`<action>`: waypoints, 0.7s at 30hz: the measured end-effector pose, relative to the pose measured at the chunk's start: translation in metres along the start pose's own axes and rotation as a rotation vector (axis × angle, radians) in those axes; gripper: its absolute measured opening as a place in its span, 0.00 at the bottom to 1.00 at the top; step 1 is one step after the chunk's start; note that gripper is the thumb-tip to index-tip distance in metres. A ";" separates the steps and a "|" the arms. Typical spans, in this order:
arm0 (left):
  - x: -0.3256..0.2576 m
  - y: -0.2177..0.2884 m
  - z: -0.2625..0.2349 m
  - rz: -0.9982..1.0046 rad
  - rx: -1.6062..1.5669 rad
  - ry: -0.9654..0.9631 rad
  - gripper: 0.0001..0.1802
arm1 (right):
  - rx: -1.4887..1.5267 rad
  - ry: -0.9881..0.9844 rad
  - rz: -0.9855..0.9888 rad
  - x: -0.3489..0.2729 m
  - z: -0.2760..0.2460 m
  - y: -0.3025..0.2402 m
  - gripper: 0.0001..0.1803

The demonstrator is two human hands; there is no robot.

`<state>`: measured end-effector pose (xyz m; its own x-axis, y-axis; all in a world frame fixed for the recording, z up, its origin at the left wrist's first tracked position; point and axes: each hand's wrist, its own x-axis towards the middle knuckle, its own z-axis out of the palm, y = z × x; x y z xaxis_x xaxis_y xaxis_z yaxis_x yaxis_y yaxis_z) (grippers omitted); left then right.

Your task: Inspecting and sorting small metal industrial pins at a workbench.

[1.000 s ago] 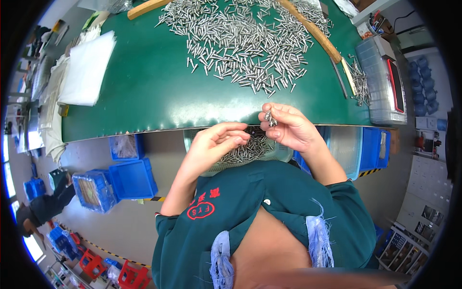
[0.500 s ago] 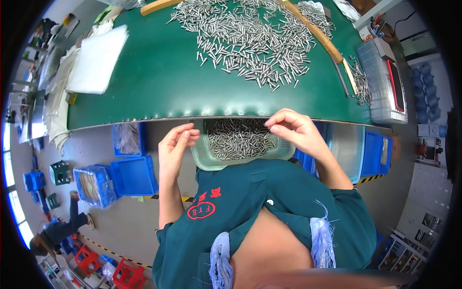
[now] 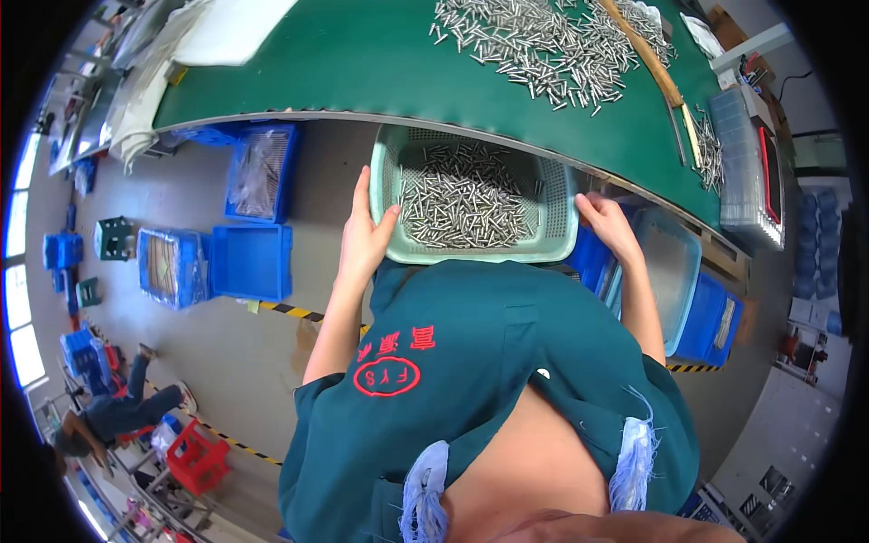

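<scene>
A pale green plastic basket (image 3: 559,237) rests on my lap below the table edge, filled with several small metal pins (image 3: 462,199). My left hand (image 3: 364,237) grips the basket's left rim, thumb over the edge. My right hand (image 3: 608,224) holds the basket's right side. On the green table (image 3: 344,63) above lies a large heap of the same metal pins (image 3: 543,45).
Blue crates (image 3: 252,261) stand on the floor to my left, another blue crate (image 3: 715,317) to my right. A wooden stick (image 3: 644,56) and a grey lidded box (image 3: 744,163) sit on the table's right end. A person (image 3: 109,412) is far off at lower left.
My hands left the small parts held over the basket and spread apart to its two sides. The basket has come out further from under the table edge.
</scene>
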<state>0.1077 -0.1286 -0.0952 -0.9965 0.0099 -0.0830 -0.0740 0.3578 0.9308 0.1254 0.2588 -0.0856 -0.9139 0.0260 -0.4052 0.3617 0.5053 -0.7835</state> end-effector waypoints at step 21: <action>-0.042 0.021 -0.017 0.092 -0.120 0.163 0.32 | -0.016 0.135 -0.067 0.038 0.028 -0.005 0.32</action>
<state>0.1478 -0.1374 -0.0666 -0.9917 -0.1167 0.0539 0.0234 0.2484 0.9684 0.0945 0.2329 -0.1105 -0.9528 0.1065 -0.2843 0.2969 0.5231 -0.7989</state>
